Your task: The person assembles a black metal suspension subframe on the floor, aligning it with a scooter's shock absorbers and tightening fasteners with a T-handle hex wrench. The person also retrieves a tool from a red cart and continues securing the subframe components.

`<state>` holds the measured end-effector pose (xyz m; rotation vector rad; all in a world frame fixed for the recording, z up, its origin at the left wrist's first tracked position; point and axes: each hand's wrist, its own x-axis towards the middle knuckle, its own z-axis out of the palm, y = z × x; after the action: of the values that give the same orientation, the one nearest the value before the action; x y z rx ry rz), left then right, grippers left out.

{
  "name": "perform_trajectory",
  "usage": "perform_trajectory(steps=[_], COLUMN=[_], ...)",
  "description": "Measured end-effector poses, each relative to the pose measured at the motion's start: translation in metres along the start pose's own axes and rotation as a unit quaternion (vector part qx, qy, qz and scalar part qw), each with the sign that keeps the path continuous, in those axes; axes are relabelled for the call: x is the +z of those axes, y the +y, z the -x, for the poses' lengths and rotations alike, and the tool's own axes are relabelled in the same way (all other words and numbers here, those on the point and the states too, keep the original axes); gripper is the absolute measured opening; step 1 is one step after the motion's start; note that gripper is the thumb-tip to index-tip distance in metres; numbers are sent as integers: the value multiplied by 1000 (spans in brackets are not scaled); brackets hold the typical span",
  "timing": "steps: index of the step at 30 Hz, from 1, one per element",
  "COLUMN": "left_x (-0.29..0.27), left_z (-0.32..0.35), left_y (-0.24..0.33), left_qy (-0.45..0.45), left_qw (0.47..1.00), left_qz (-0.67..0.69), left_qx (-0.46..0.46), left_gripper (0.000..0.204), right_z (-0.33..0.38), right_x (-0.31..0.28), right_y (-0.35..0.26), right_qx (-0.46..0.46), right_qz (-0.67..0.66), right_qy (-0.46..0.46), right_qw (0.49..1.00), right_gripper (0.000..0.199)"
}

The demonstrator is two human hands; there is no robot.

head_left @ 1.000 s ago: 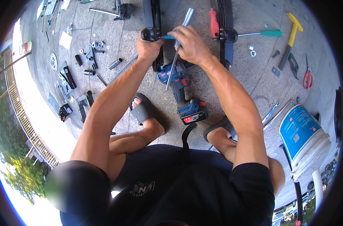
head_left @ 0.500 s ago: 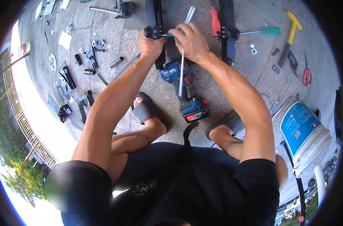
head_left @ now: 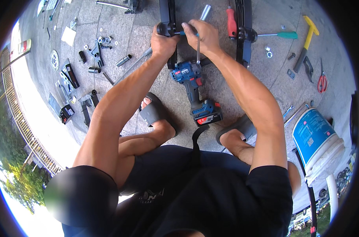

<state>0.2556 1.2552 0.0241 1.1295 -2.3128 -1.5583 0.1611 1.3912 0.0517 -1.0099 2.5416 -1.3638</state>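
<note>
L hand [head_left: 163,45] grips black frame [head_left: 167,11]; R hand [head_left: 206,37] pinches driver [head_left: 182,33] and rod [head_left: 205,12]. Rod's near end has just swung right, so turning prob. goes on.

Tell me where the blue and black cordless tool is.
In the head view, the cordless tool lies near centre on grey paving, its battery end between the two grey sandals, its other end below the right hand.

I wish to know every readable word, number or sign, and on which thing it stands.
I copy no wording; here are its places.
Blue power tool: pale, legible characters on battery; body labels too small.
Blue-labelled bucket: small white lines, unreadable.
Black shirt: pale creased chest print, incomplete.
Black package, left: print too small.
Silver rod, right hand: no print visible.
</note>
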Motion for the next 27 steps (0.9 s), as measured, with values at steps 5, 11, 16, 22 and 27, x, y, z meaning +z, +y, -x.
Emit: perform_trajectory(steps=[5,11,16,22,27], left_x=[-1,2,4,-1,4], left_z=[1,-2,-3,1,4], left_y=[3,-6,-9,1,6], left_qy=[2,11,-3,-7,51], left_qw=[999,1000,999,1000,998], left_qz=[-34,-12,40,-20,-26], left_qx=[2,11,14,-13,19], left_gripper=[46,45,44,50,35], right_z=[-4,-35,-28,-3,-23], right_x=[2,-3,-2,10,7], right_y=[4,-4,-10,4,3], right_qx=[-67,216,258,83,185], right_qz=[44,79,47,45,103], right_qy=[9,-155,-105,-9,-87], right_qw=[997,961,959,996,973], right_gripper=[30,63,59,33,34])
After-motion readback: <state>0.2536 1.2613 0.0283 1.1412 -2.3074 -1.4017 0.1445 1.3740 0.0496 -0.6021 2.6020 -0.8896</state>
